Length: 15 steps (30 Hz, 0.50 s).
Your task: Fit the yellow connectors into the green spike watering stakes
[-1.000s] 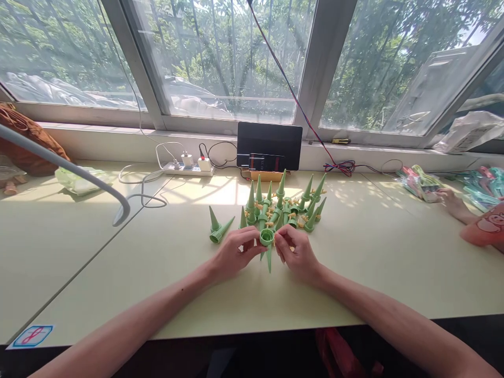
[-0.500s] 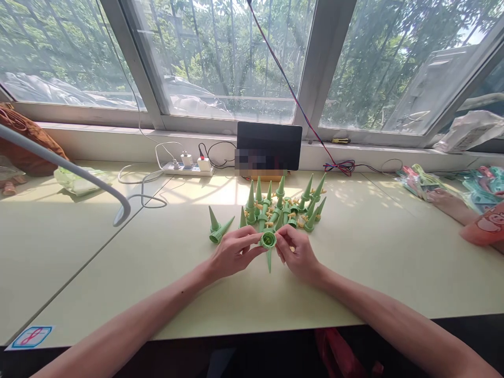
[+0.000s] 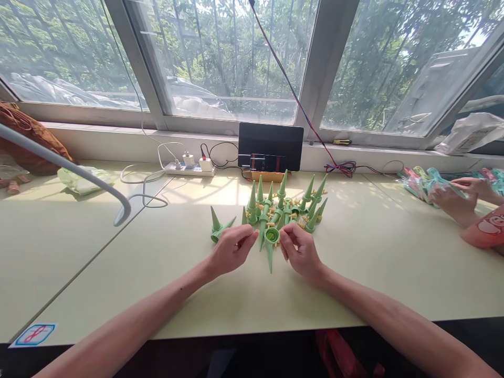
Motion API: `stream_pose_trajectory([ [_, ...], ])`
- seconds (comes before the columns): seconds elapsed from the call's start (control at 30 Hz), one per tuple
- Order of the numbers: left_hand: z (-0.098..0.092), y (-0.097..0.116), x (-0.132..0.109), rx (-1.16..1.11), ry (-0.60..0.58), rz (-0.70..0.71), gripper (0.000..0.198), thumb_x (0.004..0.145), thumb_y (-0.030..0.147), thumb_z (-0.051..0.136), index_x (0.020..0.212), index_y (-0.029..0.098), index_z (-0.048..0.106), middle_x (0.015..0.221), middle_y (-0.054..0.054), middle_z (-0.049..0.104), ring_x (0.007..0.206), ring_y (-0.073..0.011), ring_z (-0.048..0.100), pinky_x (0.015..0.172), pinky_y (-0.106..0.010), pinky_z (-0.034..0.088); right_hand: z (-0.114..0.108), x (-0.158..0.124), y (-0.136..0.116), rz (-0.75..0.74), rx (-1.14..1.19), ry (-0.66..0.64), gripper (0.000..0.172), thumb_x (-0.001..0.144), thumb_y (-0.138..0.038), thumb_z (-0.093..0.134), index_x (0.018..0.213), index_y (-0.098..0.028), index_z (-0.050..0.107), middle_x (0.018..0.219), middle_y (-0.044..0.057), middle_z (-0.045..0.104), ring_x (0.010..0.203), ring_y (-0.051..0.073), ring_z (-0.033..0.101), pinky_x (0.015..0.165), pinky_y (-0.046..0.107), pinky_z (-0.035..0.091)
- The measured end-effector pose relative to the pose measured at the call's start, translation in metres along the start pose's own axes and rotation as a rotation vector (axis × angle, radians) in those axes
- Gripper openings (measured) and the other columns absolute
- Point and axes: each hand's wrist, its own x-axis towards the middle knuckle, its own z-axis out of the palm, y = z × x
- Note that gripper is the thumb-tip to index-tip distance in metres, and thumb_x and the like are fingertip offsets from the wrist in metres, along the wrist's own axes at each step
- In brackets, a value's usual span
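Observation:
A green plastic plant-watering spike stands between my hands, its round hollow socket facing me and its pointed end downward. My right hand pinches at the right side of that socket. Whatever part lies between those fingertips is hidden. To the left, my left hand is closed, thumb against the curled index finger, a small gap from the socket. If it holds anything, I cannot make it out. Just behind is a cluster of similar green spikes with small yellowish side pieces. Two more spikes are beyond my left hand.
A dark tablet leans at the window wall, with a phone before it. On the left are a power strip, white cables and a grey curved bar. At right, another person's hands handle colourful plastic items.
My left hand has come off the spike's socket and moved slightly left, its fingers now curled. My right hand stays at the socket. The other person's hands have come further into view.

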Motion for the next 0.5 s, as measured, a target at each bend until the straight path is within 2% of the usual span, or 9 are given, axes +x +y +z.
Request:
stream_pose_trajectory([
  [0.17, 0.0005, -0.0009, 0.0007, 0.006, -0.013, -0.047, 0.044, 0.095, 0.020, 0.044, 0.062, 0.019, 0.016, 0.058, 0.005, 0.014, 0.053, -0.0099, 0.015, 0.048, -0.026, 0.017, 0.0001, 0.0001, -0.0013, -0.015, -0.005, -0.008, 0.024, 0.101, -0.037, 0.047, 0.083, -0.021, 0.049, 0.060, -0.005, 0.048, 0.044, 0.009, 0.045, 0.044, 0.022, 0.037],
  [0.33, 0.0019, -0.0032, -0.0011, -0.026, -0.069, -0.031, 0.043, 0.092, 0.015, 0.044, 0.060, 0.018, 0.016, 0.058, 0.004, 0.014, 0.054, -0.0103, 0.014, 0.048, -0.027, 0.016, -0.0001, 0.0005, -0.0012, -0.019, -0.017, -0.011, 0.026, 0.101, -0.039, 0.047, 0.082, -0.021, 0.049, 0.060, -0.005, 0.047, 0.044, 0.009, 0.045, 0.043, 0.023, 0.036],
  [0.5, 0.0028, -0.0005, 0.0002, -0.028, -0.080, -0.075, 0.043, 0.094, 0.019, 0.043, 0.060, 0.019, 0.016, 0.058, 0.004, 0.014, 0.053, -0.0102, 0.014, 0.047, -0.027, 0.016, -0.0003, 0.0002, -0.0013, -0.008, -0.022, 0.005, 0.028, 0.101, -0.042, 0.047, 0.082, -0.021, 0.049, 0.060, -0.004, 0.049, 0.045, 0.010, 0.046, 0.043, 0.023, 0.037],
])
